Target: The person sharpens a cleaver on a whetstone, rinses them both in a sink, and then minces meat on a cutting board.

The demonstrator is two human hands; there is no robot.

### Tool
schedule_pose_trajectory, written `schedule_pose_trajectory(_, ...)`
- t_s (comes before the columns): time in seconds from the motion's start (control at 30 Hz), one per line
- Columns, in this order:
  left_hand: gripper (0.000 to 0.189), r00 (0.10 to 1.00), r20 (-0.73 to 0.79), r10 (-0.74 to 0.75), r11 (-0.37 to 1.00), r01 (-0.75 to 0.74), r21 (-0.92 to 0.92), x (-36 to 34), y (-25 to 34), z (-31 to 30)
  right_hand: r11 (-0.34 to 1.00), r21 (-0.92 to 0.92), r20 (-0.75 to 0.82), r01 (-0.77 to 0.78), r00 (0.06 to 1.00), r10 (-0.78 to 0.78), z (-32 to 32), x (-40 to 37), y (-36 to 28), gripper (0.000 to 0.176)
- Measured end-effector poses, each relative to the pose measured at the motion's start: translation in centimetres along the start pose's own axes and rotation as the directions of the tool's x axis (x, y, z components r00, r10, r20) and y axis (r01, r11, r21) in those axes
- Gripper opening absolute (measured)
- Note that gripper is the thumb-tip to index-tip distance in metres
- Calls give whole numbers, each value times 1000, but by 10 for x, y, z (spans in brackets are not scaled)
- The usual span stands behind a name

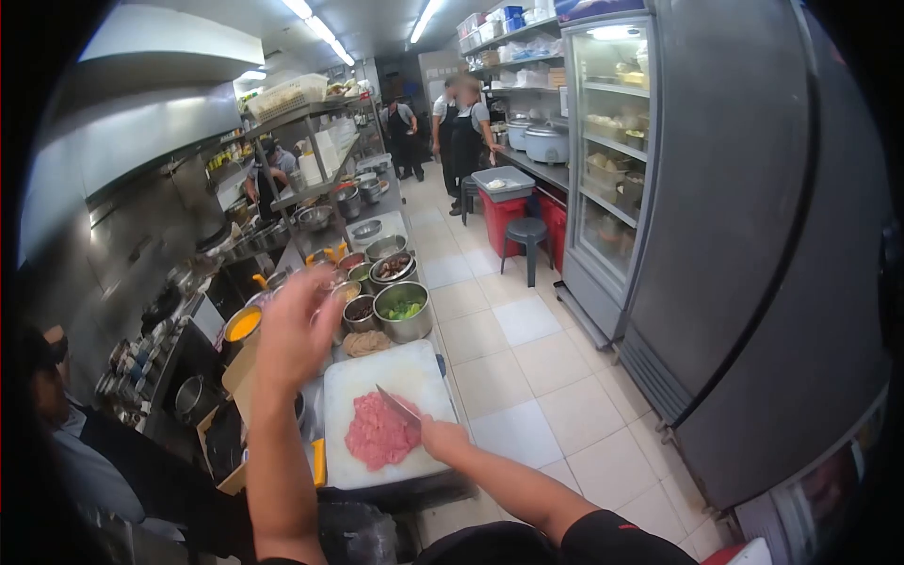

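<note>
My right hand [444, 439] is closed around the handle of a kitchen knife [400, 407]. Its blade rests at the upper right edge of a heap of raw pink meat [375, 441], which looks cut or minced. Under the meat lies a white cutting board [350, 377]. My left hand [303, 325] is raised to the left of the board, with thumb and fingers apart and slightly blurred. Nothing shows in it. Beside the board's left edge is a yellow handle [319, 461]. A crumpled brown cloth [366, 344] lies just beyond the board.
Behind the board stand a metal pot of green vegetables [403, 311] and several other containers. A pan of orange liquid [244, 325] is at left. One person [141, 461] stands close on my left; others are farther back. A glass-door fridge [612, 160] and a grey stool [527, 234] are at right.
</note>
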State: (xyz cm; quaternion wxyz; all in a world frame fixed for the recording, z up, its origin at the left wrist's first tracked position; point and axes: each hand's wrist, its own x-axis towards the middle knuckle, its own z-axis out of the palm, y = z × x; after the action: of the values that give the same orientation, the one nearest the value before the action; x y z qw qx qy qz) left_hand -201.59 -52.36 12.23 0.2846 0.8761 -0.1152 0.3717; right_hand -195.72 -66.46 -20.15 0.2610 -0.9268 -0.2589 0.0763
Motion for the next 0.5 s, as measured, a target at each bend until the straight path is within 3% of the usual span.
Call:
schedule_pose_trajectory(0.07, 29, 996, 53, -76, 997, 74, 36, -59, -41, 15, 1000, 8, -17, 7, 1000, -7, -1, -1, 2, 22)
schedule_pose_trajectory(0.13, 40, 907, 213, -363, 929, 332, 166, -135, -113, 35, 1000, -2, -32, 13, 999, -13, -4, -2, 3, 21)
schedule_pose_trajectory(0.17, 52, 707, 335, -622, 769, 473, 429, -165, -125, 38, 1000, 8, -26, 15, 1000, -14, -3, -1, 4, 22)
schedule_pose_trajectory(0.2, 58, 621, 429, -656, 714, 325, 620, -218, -184, 53, 1000, 14, -16, 16, 1000, -16, -2, 1, 5, 24)
schedule_pose_trajectory(0.23, 61, 401, 465, -789, 604, 367, 708, -228, -163, 54, 1000, 20, 0, 19, 1000, -19, -1, 4, 7, 25)
schedule_pose_trajectory(0.27, 66, 432, 449, -782, 609, 376, 699, -265, -187, 64, 999, 47, 17, 26, 1000, -26, -2, 9, 8, 28)
schedule_pose_trajectory(0.33, 68, 308, 559, -769, 639, 369, 675, -286, -184, 70, 998, 68, 107, 19, 994, -26, -14, 27, 9, 34)
schedule_pose_trajectory(0.4, 65, 403, 537, -741, 665, 330, 670, -311, -189, 76, 1000, 11, 249, 16, 968, -18, -50, 37, -5, 36)
schedule_pose_trajectory(0.43, 65, 391, 531, -752, 659, 407, 633, -320, -187, 73, 994, 91, 93, -62, 994, 53, -40, 42, 0, 35)
schedule_pose_trajectory(0.5, 67, 401, 494, -772, 636, 487, 598, -313, -175, 69, 1000, -10, 59, -30, 998, 30, -77, 19, -31, 29)
